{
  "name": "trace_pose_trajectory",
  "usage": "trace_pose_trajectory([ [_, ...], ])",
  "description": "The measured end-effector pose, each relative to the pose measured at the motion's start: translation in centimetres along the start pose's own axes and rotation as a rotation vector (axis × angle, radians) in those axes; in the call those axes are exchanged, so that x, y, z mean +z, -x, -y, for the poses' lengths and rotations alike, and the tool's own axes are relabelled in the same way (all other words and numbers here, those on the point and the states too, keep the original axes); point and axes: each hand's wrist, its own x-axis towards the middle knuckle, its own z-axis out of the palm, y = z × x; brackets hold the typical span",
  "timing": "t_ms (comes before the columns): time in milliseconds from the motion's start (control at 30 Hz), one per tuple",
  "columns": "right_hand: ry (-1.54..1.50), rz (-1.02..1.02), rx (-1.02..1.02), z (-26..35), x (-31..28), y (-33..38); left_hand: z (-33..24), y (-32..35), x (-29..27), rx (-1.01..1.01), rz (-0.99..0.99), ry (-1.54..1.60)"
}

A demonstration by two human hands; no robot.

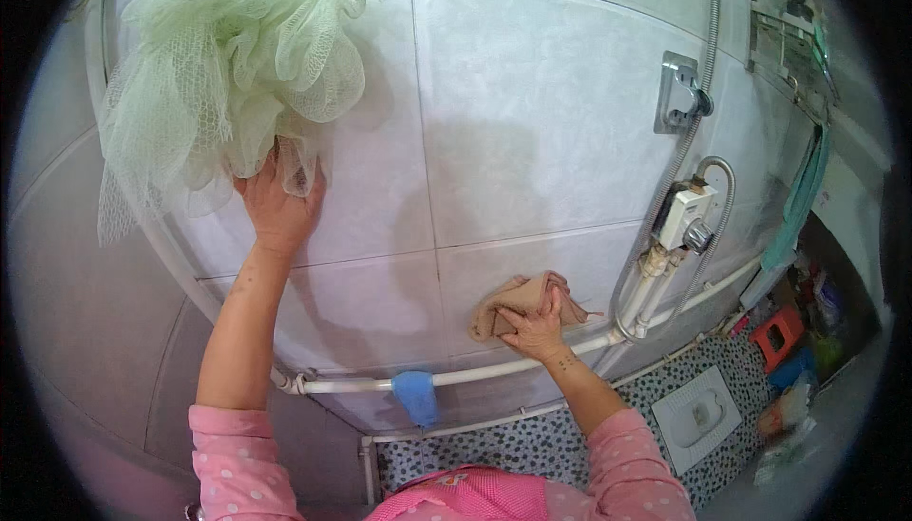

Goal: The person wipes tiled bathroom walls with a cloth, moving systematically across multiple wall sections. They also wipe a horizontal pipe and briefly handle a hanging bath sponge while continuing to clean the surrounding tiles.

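My right hand (539, 329) presses a bunched brown cloth (503, 307) against the light tiled wall (532, 103), just above a white horizontal pipe (513, 366). Its thumb and fingers lie over the folds and hold the cloth. Up on the left, my left hand (280, 203) reaches into the lower edge of a large pale green mesh bath puff (237, 56). Loose netting hides most of the left fingers, so whether they grip the puff or rest on the wall behind is unclear.
A blue cloth (415, 397) hangs over the pipe. To the right are a shower valve (686, 217) with a metal hose, a shower bracket (678, 94), and a wire rack (788, 46) with a teal towel (806, 198). Below lie a squat toilet (698, 416) and an orange stool (777, 336).
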Motion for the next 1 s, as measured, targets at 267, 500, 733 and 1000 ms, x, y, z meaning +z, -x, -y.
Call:
trace_pose_trajectory([
  [267,0.085,-0.388,0.104,-9.6,-12.6,-15.9,-1.0,2.1,-0.3,0.060,-0.027,-0.017],
  [500,0.186,-0.660,0.153,-11.5,-15.1,-21.7,-0.8,2.6,0.0,0.037,-0.032,-0.060],
  [733,0.120,-0.394,0.043,-5.8,-1.2,-3.6,-1.7,1.8,-0.6,0.052,-0.038,-0.048],
  [1000,-0.001,-0.116,-0.287,-3.0,0.4,-1.7,-1.0,2.7,-0.4,0.044,0.029,-0.092],
])
